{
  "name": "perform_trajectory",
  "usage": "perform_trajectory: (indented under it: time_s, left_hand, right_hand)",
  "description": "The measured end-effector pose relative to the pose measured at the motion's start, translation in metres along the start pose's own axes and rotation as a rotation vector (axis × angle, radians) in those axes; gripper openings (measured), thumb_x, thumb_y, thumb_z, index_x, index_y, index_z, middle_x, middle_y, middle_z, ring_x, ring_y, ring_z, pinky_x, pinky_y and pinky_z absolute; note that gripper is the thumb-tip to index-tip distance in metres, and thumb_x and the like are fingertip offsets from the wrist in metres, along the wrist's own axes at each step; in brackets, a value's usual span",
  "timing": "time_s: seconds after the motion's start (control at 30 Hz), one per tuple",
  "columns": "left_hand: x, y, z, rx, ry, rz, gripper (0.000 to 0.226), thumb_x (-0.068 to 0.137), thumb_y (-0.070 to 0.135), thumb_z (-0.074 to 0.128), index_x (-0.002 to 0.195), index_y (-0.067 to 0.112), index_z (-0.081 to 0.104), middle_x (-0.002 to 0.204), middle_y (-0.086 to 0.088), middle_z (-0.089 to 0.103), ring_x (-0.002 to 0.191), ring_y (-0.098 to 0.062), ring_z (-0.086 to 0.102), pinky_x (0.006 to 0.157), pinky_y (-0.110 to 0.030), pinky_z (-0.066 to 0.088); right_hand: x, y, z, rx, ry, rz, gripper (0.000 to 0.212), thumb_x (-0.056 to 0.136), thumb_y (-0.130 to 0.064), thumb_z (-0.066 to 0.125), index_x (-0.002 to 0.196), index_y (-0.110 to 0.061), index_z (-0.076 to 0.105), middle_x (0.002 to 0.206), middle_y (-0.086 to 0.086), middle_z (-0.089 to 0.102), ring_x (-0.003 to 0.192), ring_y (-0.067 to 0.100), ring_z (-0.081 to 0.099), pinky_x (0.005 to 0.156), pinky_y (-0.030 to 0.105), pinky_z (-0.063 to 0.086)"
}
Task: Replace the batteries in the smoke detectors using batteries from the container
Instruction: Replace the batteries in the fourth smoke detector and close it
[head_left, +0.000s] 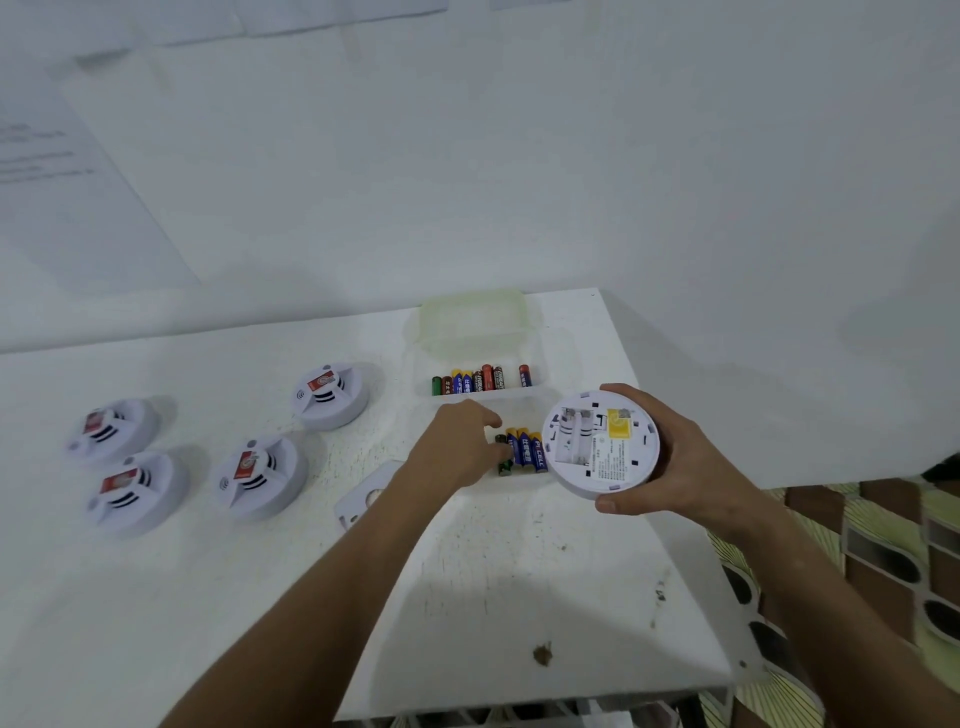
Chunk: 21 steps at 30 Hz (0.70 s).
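Left hand (460, 447) reaching into the clear container (540, 480), fingers curled at a green battery (503, 457); grip hidden. Right hand (670, 457) wrapped around upturned smoke detector (600, 444) above the bench (260, 597), battery bay bare. "PKCELL" on blue batteries (530, 451); yellow label unreadable.

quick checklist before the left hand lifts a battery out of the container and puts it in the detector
1. Detector held steady, back side up, by the right hand: ok.
2. Battery bay open and facing up: ok; whether it is empty: cannot tell.
3. Left hand at the near batteries in the clear container: ok.
4. One battery actually pinched: cannot tell, fingertips hidden.
5. Polarity marks in the bay readable: cannot tell, too small.
6. Four other detectors out of the path, on the table: ok.
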<state>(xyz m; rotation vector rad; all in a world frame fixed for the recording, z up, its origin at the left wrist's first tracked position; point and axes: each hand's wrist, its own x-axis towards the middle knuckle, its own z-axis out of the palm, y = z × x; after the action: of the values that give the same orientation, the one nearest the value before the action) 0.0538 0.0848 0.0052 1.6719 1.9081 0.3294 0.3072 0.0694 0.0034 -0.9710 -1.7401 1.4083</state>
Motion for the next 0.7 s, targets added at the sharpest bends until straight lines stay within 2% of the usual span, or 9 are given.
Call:
perform_trajectory:
  time_s: [0.1, 0.23, 0.33, 0.43, 0.57, 0.63, 0.7]
  left_hand:
    - [0.004, 0.000, 0.001, 0.014, -0.034, -0.015, 0.048, 0.085, 0.034, 0.072, 0.128, 0.017, 0.060, 0.123, -0.006, 0.063, 0.086, -0.021, 0.068, 0.076, -0.030, 0.055]
    - [0.004, -0.002, -0.001, 0.053, -0.060, 0.003, 0.036, 0.086, 0.031, 0.070, 0.118, 0.017, 0.067, 0.095, -0.003, 0.067, 0.069, -0.010, 0.064, 0.056, -0.016, 0.043]
    - [-0.001, -0.001, -0.003, -0.009, -0.003, 0.010, 0.029, 0.082, 0.024, 0.073, 0.109, 0.018, 0.068, 0.101, -0.003, 0.069, 0.066, -0.008, 0.062, 0.052, -0.015, 0.044]
    - [-0.018, 0.006, -0.012, -0.154, 0.126, 0.032, 0.026, 0.080, 0.019, 0.071, 0.105, 0.020, 0.066, 0.087, -0.001, 0.072, 0.059, -0.006, 0.061, 0.050, -0.014, 0.044]
    - [-0.048, 0.028, -0.036, -0.361, 0.408, 0.179, 0.018, 0.080, 0.022, 0.071, 0.097, 0.026, 0.066, 0.074, 0.008, 0.072, 0.062, -0.002, 0.064, 0.054, -0.009, 0.044]
    - [-0.062, 0.040, -0.044, -0.454, 0.386, 0.245, 0.018, 0.080, 0.023, 0.074, 0.095, 0.028, 0.066, 0.075, 0.010, 0.072, 0.061, 0.000, 0.064, 0.053, -0.007, 0.043]
    - [-0.070, 0.046, -0.043, -0.476, 0.289, 0.292, 0.019, 0.080, 0.025, 0.076, 0.096, 0.028, 0.067, 0.078, 0.008, 0.072, 0.057, 0.000, 0.061, 0.054, -0.012, 0.046]
  right_hand:
    - [-0.003, -0.001, 0.003, 0.002, -0.005, -0.002, 0.094, 0.051, -0.007, 0.092, 0.134, -0.027, 0.052, 0.126, -0.008, 0.064, 0.119, 0.013, 0.059, 0.086, 0.026, 0.056]
    - [-0.006, -0.002, 0.007, 0.007, -0.020, 0.000, 0.094, 0.052, -0.005, 0.092, 0.134, -0.027, 0.052, 0.125, -0.008, 0.064, 0.119, 0.013, 0.060, 0.085, 0.026, 0.056]
    - [-0.007, -0.004, 0.009, 0.022, -0.031, 0.001, 0.093, 0.054, 0.002, 0.092, 0.133, -0.028, 0.053, 0.125, -0.008, 0.064, 0.119, 0.013, 0.060, 0.083, 0.026, 0.056]
    - [-0.008, -0.007, 0.011, 0.033, -0.039, -0.006, 0.093, 0.054, 0.001, 0.091, 0.134, -0.027, 0.053, 0.125, -0.008, 0.064, 0.119, 0.012, 0.060, 0.084, 0.026, 0.056]
    - [-0.003, -0.011, 0.016, 0.040, -0.059, -0.013, 0.095, 0.054, 0.000, 0.092, 0.136, -0.024, 0.051, 0.126, -0.007, 0.063, 0.119, 0.014, 0.059, 0.084, 0.027, 0.056]
    - [0.000, -0.015, 0.020, 0.051, -0.083, -0.023, 0.094, 0.056, 0.006, 0.091, 0.137, -0.022, 0.050, 0.124, -0.005, 0.064, 0.117, 0.016, 0.060, 0.083, 0.027, 0.056]
    - [0.004, -0.018, 0.024, 0.051, -0.099, -0.042, 0.092, 0.057, 0.009, 0.089, 0.135, -0.022, 0.051, 0.120, -0.005, 0.065, 0.114, 0.016, 0.062, 0.082, 0.026, 0.056]
